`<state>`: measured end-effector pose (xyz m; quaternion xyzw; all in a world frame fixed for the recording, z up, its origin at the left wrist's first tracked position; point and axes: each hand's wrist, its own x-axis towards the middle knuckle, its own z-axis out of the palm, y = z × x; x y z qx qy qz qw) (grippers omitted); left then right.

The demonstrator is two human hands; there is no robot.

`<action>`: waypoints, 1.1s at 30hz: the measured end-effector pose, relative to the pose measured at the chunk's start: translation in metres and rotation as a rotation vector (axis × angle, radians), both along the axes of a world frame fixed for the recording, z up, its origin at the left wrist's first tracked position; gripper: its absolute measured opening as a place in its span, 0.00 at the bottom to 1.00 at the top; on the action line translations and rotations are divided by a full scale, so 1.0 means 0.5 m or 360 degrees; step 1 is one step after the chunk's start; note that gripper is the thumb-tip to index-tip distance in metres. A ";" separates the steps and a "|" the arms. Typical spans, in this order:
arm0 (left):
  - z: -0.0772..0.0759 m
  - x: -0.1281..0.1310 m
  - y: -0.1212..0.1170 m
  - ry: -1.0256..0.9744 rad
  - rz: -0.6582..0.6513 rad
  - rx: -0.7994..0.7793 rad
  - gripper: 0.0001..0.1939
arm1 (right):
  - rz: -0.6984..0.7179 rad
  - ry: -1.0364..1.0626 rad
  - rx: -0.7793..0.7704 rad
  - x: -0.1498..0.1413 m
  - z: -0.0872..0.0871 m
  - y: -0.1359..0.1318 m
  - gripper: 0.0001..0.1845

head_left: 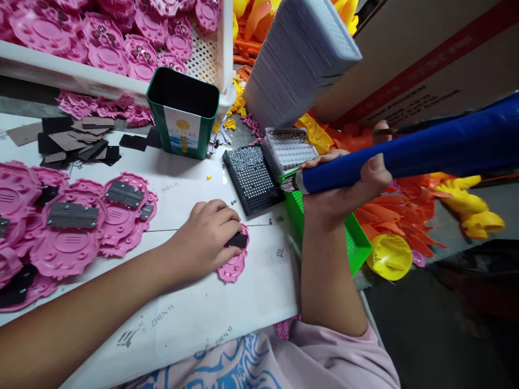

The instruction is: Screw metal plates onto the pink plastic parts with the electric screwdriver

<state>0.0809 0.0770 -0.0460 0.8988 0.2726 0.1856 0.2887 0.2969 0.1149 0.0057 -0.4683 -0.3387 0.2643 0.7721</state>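
In the head view, the left hand [213, 232], partly curled, holds a pink piece [233, 269] and its black plate [239, 240] down on the worktop [259, 294]. The right hand [338, 200] wraps around a blue tool [405, 154], tip by the black tray [259, 189].

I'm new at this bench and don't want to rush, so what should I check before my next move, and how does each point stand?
1. Left hand on the pink part: ok, the fingers rest over it.
2. Black plate on that part: ok, though partly covered by fingers; its exact alignment, cannot tell.
3. Blue tool in the right hand: ok, its tip points toward the black tray.
4. Screw on the tool's tip: cannot tell, too small to see.
5. Screws in the black tray: ok, many there.
6. Surface free of loose bits: not ok, small pieces lie near the tray.
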 end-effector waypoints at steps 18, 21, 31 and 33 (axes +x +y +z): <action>-0.002 0.005 -0.012 -0.0042 0.0228 0.0132 0.10 | 0.0866 -0.0032 0.0099 -0.061 0.015 -0.104 0.22; -0.001 0.005 -0.012 -0.0037 0.0224 0.0122 0.10 | 0.0894 -0.0108 0.0086 -0.065 0.010 -0.103 0.20; 0.005 0.006 -0.011 0.0028 0.0222 0.0099 0.09 | 0.0921 -0.0101 0.0116 -0.063 0.006 -0.109 0.24; 0.004 0.007 -0.012 0.0049 0.0223 0.0106 0.09 | 0.0925 -0.0153 0.0045 -0.057 0.000 -0.116 0.19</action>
